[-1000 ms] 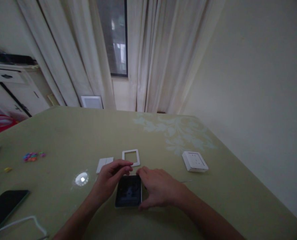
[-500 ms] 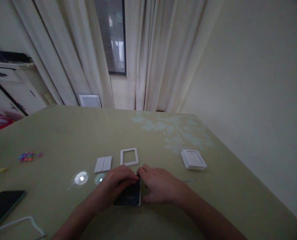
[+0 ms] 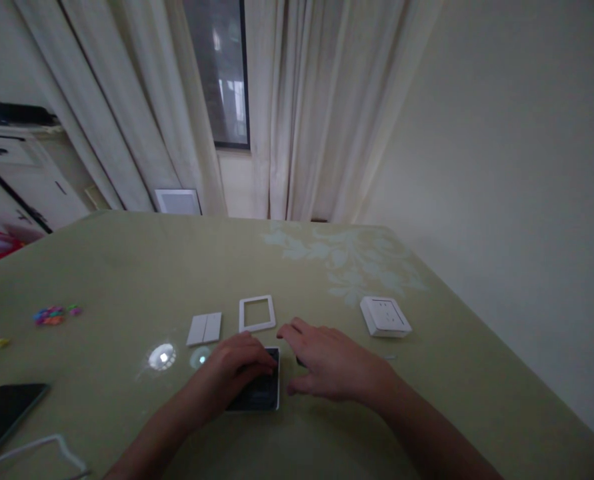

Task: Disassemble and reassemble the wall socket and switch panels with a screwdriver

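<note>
A black square switch base [image 3: 259, 393] with a white rim lies on the table in front of me. My left hand [image 3: 241, 360] rests over its left side, fingers curled down onto it and thumb tucked in. Just to its right, apart from it, is my right hand [image 3: 329, 360], with thumb and forefinger spread. A dark end shows in that palm, and a thin pale rod [image 3: 389, 357] pokes out beyond the hand; it looks like a screwdriver, mostly hidden. Behind the hands lie a white square frame [image 3: 271, 313] and a white two-rocker switch plate [image 3: 205, 329].
A white wall socket box [image 3: 385, 317] sits to the right. On the left are a phone [image 3: 9, 413], a white cable [image 3: 37, 441], small coloured pieces [image 3: 51, 315] and a yellow piece [image 3: 2, 343]. A wall [image 3: 517, 233] borders the table [image 3: 177, 260] on the right.
My right hand has drawn back to the right from the base's upper right corner, its thumb and forefinger opening. The dark end and rod shifted with it. My left hand stays on the base.
</note>
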Motion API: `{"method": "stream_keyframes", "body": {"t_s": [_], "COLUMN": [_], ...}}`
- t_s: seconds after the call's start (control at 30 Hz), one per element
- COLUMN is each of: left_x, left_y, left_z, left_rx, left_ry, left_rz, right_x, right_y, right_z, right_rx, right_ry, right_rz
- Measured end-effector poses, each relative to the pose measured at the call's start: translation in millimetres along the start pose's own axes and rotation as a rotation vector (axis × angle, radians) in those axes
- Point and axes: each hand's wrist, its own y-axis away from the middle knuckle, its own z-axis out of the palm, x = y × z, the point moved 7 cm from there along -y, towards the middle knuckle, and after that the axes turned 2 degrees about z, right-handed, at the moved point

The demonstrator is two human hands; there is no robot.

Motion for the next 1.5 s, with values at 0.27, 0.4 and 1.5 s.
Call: {"method": "stream_keyframes", "body": {"t_s": [0.27, 0.4, 1.5], "left_x": [16.5, 16.0, -0.2], "left_y": [-0.3, 0.4, -1.1], "left_z": [3.3, 5.7, 15.8], "left_rx": [-0.013, 0.018, 0.005], "left_ry": [-0.121, -0.145, 0.002], "left_rz": [0.108, 0.103, -0.181], "right_x": [-4.2, -5.5, -17.3], "right_y": [3.2, 5.5, 11.1], "right_z": [-4.1, -6.6, -14.7], "right_rx": [0.002, -0.009, 0.007], "right_ry": [0.006, -0.013, -0.034], "right_rz": [-0.021, -0.031, -0.075]}}
